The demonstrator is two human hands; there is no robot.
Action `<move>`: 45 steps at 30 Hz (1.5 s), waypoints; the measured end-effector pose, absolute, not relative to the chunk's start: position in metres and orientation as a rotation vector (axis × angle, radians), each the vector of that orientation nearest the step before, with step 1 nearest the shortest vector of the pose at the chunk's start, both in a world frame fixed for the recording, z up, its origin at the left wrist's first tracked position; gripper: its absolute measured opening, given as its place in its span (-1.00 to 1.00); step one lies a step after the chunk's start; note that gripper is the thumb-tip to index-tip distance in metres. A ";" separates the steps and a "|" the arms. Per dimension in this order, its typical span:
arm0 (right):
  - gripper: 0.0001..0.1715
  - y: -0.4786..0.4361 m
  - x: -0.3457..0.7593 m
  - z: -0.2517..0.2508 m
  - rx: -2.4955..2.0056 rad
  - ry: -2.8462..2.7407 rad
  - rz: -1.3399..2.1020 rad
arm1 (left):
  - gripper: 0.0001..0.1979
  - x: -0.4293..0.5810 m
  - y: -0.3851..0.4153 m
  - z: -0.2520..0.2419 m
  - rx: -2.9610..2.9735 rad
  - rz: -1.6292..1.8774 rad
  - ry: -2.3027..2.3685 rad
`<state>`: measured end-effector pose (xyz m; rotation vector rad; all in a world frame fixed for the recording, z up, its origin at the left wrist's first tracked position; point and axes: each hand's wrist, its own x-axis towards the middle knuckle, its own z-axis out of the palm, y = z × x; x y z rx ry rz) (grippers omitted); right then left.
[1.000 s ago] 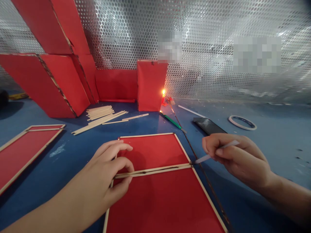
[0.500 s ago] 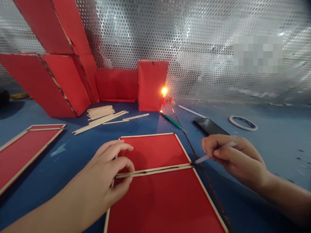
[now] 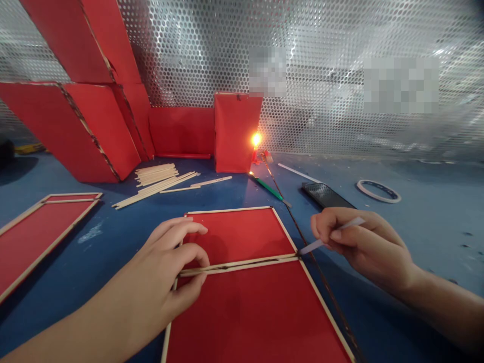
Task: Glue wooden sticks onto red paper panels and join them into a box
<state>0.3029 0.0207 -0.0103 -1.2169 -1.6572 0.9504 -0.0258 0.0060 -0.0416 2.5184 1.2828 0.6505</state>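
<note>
Two red panels edged with thin wooden sticks lie on the blue table, the far panel [image 3: 242, 232] meeting the near panel [image 3: 249, 312] along a seam of paired sticks [image 3: 245, 264] with dark marks. My left hand [image 3: 181, 262] pinches the left end of these sticks between thumb and forefinger, the other fingers over the far panel. In my right hand [image 3: 363, 247] is a thin whitish strip [image 3: 312, 246], pinched between thumb and fingers. Its tip touches the dark spot at the seam's right end.
Behind stand red boxes [image 3: 238, 133], a lit flame [image 3: 256, 139] and a pile of sticks [image 3: 157, 181]. A green cutter [image 3: 267, 187], a phone [image 3: 325, 195] and a tape roll [image 3: 378, 191] lie to the right. Another framed red panel [image 3: 34, 242] is at left.
My right hand has shifted slightly left with the strip, whose tip is a little further left at the seam's end. My left hand keeps its place.
</note>
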 end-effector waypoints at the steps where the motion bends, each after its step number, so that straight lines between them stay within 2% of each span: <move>1: -0.83 0.021 0.302 -0.010 -1.220 -1.648 0.958 | -0.83 -0.026 0.006 -0.041 2.514 0.650 1.281; 29: -0.83 0.016 0.290 -0.015 -1.092 -1.614 1.150 | -0.83 -0.024 0.007 -0.042 2.566 0.656 1.290; 45: -0.80 0.013 0.281 -0.015 -1.025 -1.810 1.112 | -0.82 -0.027 0.008 -0.046 2.559 0.668 1.271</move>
